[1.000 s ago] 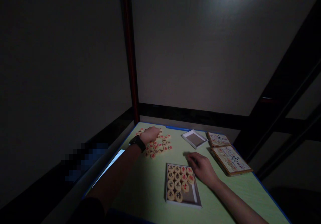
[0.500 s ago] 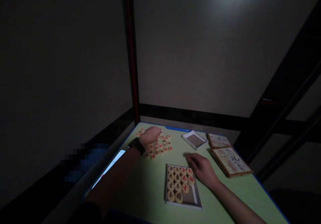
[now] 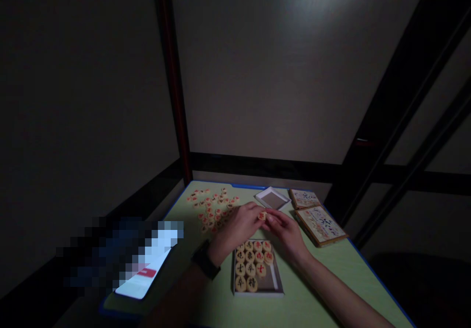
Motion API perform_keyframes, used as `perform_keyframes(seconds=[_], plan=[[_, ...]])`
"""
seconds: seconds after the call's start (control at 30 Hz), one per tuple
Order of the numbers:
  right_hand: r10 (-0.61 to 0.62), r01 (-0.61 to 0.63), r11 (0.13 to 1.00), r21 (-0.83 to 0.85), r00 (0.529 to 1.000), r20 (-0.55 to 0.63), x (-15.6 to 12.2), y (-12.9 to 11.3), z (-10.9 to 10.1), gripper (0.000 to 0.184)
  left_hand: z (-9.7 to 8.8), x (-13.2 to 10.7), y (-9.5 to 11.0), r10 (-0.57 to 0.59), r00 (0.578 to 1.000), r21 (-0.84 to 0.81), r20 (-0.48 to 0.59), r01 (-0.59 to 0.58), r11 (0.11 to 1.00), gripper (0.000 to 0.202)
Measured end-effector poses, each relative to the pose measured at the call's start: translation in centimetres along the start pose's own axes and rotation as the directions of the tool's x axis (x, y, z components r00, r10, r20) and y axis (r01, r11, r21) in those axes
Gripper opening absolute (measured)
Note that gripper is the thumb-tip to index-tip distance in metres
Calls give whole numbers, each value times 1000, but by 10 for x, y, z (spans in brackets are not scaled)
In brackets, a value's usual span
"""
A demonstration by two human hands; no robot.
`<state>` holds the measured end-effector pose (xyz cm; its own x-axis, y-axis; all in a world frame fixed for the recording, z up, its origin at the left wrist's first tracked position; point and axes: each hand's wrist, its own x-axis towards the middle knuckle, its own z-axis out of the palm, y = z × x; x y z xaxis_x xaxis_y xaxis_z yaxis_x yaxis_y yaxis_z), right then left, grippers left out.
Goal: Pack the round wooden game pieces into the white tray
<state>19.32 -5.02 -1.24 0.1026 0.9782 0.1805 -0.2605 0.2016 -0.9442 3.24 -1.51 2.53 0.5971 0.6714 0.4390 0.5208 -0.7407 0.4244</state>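
Above the far edge of a shallow open box [image 3: 258, 295], my left hand [image 3: 240, 226] and my right hand [image 3: 289, 234] meet. Between their fingertips is a round xiangqi piece [image 3: 262, 215] with a red character, and both hands appear closed on it. In the box lie rows of larger-looking round pieces [image 3: 250, 268] marked in black or red, with bare box floor at the lower right. Beyond my left hand, many small loose xiangqi pieces [image 3: 209, 210] are scattered, some hidden behind the hand.
A white, shallow box lid [image 3: 273, 199] lies at the back of the green table [image 3: 316, 289]. Two decorated boxes [image 3: 321, 224] are at the right edge. A lit phone [image 3: 147, 269] lies at the left edge. Walls stand behind and to the left.
My left hand has come back from the scattered pieces to my right hand with a xiangqi piece. My right hand's fingers have closed on it too. The view has shifted slightly.
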Motion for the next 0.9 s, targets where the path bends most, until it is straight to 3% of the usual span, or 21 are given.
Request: perform_keyframes(seconds=[0.23,0.4,0.63,0.9], plan=[[132,-121,973,198,990,-42,2,6,-5,41,11,-2,-3,-84,993,-133,-89,72,989,16],[119,-103,986,129,985,-122,7,7,-12,49,9,-3,-8,-143,971,-245,-192,93,965,17],[62,-67,997,-48,993,-98,6,1,-13,53,12,-9,-8,-229,966,-290,-119,186,939,22],[-12,5,989,-147,999,-50,6,5,-10,49,20,-8,-8,-154,986,-354,-70,120,928,13]])
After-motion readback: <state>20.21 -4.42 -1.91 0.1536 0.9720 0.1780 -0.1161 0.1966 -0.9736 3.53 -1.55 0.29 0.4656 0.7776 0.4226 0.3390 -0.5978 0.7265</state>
